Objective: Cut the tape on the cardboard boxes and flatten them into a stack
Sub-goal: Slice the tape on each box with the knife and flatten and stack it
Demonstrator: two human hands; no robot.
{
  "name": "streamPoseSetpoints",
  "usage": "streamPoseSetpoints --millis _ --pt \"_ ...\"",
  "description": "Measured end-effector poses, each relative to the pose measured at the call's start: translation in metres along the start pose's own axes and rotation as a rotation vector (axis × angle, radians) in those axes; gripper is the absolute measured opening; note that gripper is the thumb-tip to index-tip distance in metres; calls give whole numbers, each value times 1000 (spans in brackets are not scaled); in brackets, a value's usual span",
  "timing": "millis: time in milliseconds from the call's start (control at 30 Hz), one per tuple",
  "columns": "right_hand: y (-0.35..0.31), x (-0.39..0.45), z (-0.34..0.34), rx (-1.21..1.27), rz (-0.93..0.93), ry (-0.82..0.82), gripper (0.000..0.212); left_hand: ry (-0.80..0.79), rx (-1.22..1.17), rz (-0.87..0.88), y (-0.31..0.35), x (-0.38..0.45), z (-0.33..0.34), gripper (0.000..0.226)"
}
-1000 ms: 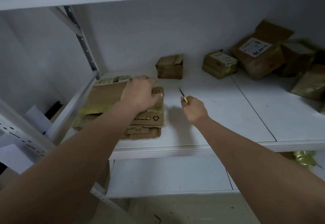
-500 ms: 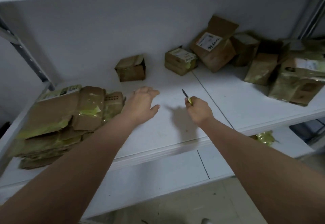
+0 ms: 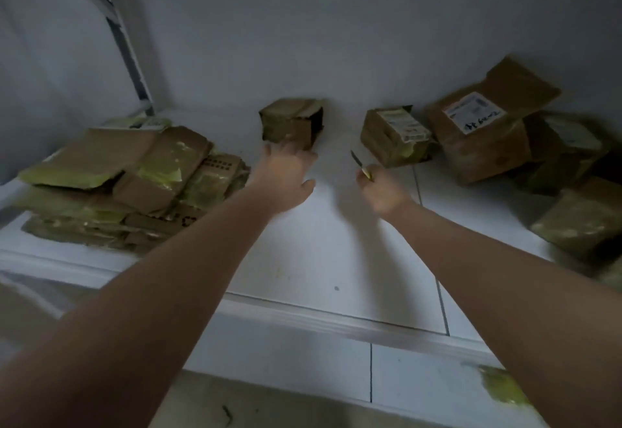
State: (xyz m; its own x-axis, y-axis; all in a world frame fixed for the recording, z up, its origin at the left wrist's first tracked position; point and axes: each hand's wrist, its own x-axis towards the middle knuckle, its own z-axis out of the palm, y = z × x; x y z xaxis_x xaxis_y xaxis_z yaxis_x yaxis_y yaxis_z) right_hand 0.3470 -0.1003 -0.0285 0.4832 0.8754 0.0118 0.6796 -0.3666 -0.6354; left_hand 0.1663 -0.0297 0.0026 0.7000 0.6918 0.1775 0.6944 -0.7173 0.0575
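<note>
A stack of flattened cardboard boxes (image 3: 134,185) with yellowish tape lies at the left of the white shelf (image 3: 330,259). A small brown box (image 3: 289,123) stands against the back wall. My left hand (image 3: 286,175) reaches out with fingers extended, its fingertips at the front of that small box. My right hand (image 3: 382,188) grips a small knife (image 3: 360,163) with the blade pointing up and away. Just beyond the blade sits another small box (image 3: 393,136) with a label.
A larger labelled box (image 3: 484,131) and several more taped boxes (image 3: 582,222) crowd the shelf's right side. A metal upright (image 3: 117,34) stands at the back left. A lower shelf (image 3: 420,377) holds a scrap of yellow tape (image 3: 501,385).
My left hand has left the flattened stack and moved right and forward to the small box at the back wall. The right hand, still holding the knife, advanced slightly.
</note>
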Motion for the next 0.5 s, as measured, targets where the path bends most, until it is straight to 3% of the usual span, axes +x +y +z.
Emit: streamPoseSetpoints --millis 100,200,333,500 --pt "-26 39 6 64 -72 -68 18 -12 98 -88 -28 4 -20 58" --pt "-48 67 16 65 -87 -97 33 -28 183 -128 -51 7 -34 61" --pt "-65 111 38 46 -128 -151 36 -46 273 -122 -72 11 -39 59" --pt "-76 160 64 -52 29 -121 37 -70 336 -105 -89 16 -36 56"
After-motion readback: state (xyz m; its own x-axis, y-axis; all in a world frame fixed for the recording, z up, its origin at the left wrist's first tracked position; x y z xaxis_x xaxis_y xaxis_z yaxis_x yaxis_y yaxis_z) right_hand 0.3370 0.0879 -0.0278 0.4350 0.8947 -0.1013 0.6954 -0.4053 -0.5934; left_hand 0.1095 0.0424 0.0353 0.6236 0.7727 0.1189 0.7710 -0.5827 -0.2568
